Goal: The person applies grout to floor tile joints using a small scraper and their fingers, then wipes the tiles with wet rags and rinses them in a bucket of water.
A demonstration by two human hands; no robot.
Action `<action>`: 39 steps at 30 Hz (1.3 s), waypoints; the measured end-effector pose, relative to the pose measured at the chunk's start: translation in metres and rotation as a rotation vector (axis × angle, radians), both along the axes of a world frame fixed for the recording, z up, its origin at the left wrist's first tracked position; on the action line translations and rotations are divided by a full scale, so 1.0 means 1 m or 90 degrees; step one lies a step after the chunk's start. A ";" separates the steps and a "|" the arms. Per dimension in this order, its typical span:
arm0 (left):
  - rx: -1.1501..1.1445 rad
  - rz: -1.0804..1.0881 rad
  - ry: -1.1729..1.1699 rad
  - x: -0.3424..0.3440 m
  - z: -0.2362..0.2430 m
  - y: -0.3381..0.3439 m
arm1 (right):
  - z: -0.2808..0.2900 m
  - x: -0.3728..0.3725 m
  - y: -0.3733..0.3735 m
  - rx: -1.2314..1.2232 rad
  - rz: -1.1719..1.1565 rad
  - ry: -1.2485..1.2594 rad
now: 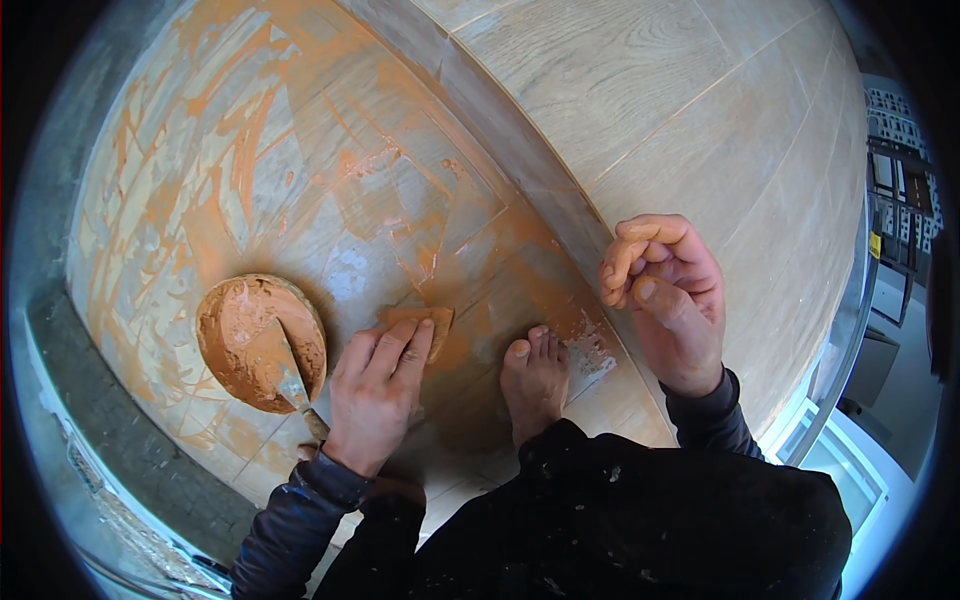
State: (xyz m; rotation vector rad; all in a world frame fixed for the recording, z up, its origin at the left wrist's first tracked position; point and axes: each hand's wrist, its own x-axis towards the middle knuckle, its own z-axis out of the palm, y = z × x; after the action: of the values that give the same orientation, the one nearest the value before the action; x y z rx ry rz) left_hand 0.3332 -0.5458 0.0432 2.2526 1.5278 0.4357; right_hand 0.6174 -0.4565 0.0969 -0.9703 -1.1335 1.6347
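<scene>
My left hand (378,385) is closed on a small flat spreader (441,330) smeared with orange-brown grout, pressed to the tiled floor. Just left of that hand stands a round bowl (268,280) of wet orange grout (243,305). A putty knife (291,388) leans in the bowl; its handle slants toward my left wrist and is partly hidden. My right hand (672,300) is raised over the tiles at the right. Its fingers are curled toward the thumb, and nothing shows between them; the fingertips carry grout stains.
Orange grout streaks the wood-look floor tiles (350,265) on the left. A raised tile edge (500,165) runs diagonally, with cleaner wood-look tiles (640,80) beyond it. My bare foot (535,385) is between my hands. A dark ledge (150,450) borders the lower left.
</scene>
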 end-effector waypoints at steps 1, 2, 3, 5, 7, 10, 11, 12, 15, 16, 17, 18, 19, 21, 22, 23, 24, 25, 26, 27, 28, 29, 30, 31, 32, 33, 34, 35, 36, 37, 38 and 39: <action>0.022 -0.002 0.020 -0.002 -0.004 0.004 | 0.000 0.000 0.000 -0.001 0.001 -0.001; 0.045 -0.004 0.041 -0.004 -0.009 0.009 | -0.001 0.001 -0.001 -0.001 0.000 -0.002; 0.045 -0.005 0.040 -0.004 -0.015 0.013 | -0.002 0.001 -0.002 -0.006 0.002 0.000; 0.098 0.029 0.067 -0.004 -0.029 0.022 | -0.003 0.000 -0.002 -0.011 0.003 0.000; 0.107 0.040 0.103 -0.010 -0.039 0.029 | -0.001 -0.003 -0.001 0.000 0.014 0.007; 0.119 0.050 0.169 -0.013 -0.050 0.009 | 0.001 -0.012 -0.001 -0.008 0.030 0.018; 0.122 0.046 0.192 -0.010 -0.053 0.000 | 0.000 -0.013 -0.001 -0.010 0.029 0.015; 0.123 0.045 0.182 -0.004 -0.055 -0.004 | 0.000 -0.013 0.001 -0.005 0.028 0.007; 0.026 -0.050 0.148 0.011 -0.037 -0.050 | 0.001 -0.011 0.001 -0.005 0.029 0.017; 0.014 -0.088 0.125 0.019 -0.038 -0.075 | 0.001 -0.009 0.001 -0.010 0.028 0.022; 0.014 -0.089 0.124 0.030 -0.035 -0.090 | 0.000 -0.005 0.000 -0.011 0.027 0.022; -0.035 -0.084 0.079 0.037 -0.030 -0.098 | -0.002 -0.004 -0.001 -0.007 0.033 0.025; -0.083 -0.080 0.034 0.040 -0.027 -0.100 | -0.003 -0.002 -0.003 -0.003 0.038 0.027; -0.097 -0.049 0.034 0.037 -0.018 -0.079 | -0.001 -0.001 0.001 -0.008 0.029 0.026; -0.108 -0.008 0.032 0.040 -0.007 -0.057 | 0.001 0.002 0.005 -0.009 0.031 0.022; -0.097 0.025 0.002 0.037 0.003 -0.037 | -0.003 0.001 0.006 -0.010 0.038 0.023; -0.082 0.052 -0.028 0.036 0.014 -0.014 | -0.003 0.004 0.005 -0.006 0.025 0.017; -0.076 0.078 -0.038 0.032 0.022 0.005 | -0.003 0.004 0.004 -0.002 0.013 0.015; -0.071 0.099 -0.057 0.028 0.022 0.024 | -0.003 0.004 0.004 -0.001 0.011 0.010; -0.036 0.126 -0.060 0.021 0.021 0.040 | -0.001 0.002 0.004 -0.004 0.013 0.006; 0.000 0.155 -0.063 0.013 0.019 0.056 | -0.001 -0.002 0.004 -0.007 0.017 0.003; 0.032 0.186 -0.065 0.005 0.013 0.071 | 0.001 -0.006 0.004 -0.005 0.020 0.005; 0.064 0.216 -0.066 -0.003 0.008 0.086 | 0.003 -0.011 0.004 -0.013 0.025 0.001; 0.103 0.236 -0.054 -0.009 0.004 0.102 | 0.004 -0.015 0.004 -0.020 0.031 -0.004; 0.140 0.255 -0.044 -0.013 -0.001 0.119 | 0.003 -0.015 0.005 -0.020 0.032 -0.004; 0.141 0.256 -0.042 -0.015 -0.008 0.137 | 0.002 -0.014 0.006 -0.017 0.034 -0.014; 0.183 0.265 -0.015 -0.017 -0.019 0.155 | 0.001 -0.012 0.007 -0.014 0.035 -0.024; 0.228 0.275 0.019 -0.020 -0.026 0.172 | 0.001 -0.012 0.009 -0.012 0.039 -0.019; 0.229 0.278 0.021 -0.020 -0.036 0.191 | 0.000 -0.011 0.011 -0.016 0.032 -0.026; 0.238 0.270 0.045 -0.020 -0.044 0.209 | -0.001 -0.011 0.013 -0.020 0.025 -0.032; 0.247 0.262 0.070 -0.020 -0.050 0.221 | -0.003 -0.012 0.015 -0.019 0.028 -0.028; 0.242 0.262 0.069 -0.013 -0.056 0.229 | -0.005 -0.011 0.016 -0.024 0.028 -0.025</action>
State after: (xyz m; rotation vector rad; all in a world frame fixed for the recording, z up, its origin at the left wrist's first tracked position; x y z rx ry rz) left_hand 0.3198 -0.3164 -0.0129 2.2497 2.1295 0.7892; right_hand 0.6062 -0.4401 0.0917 -1.0112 -1.1610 1.6834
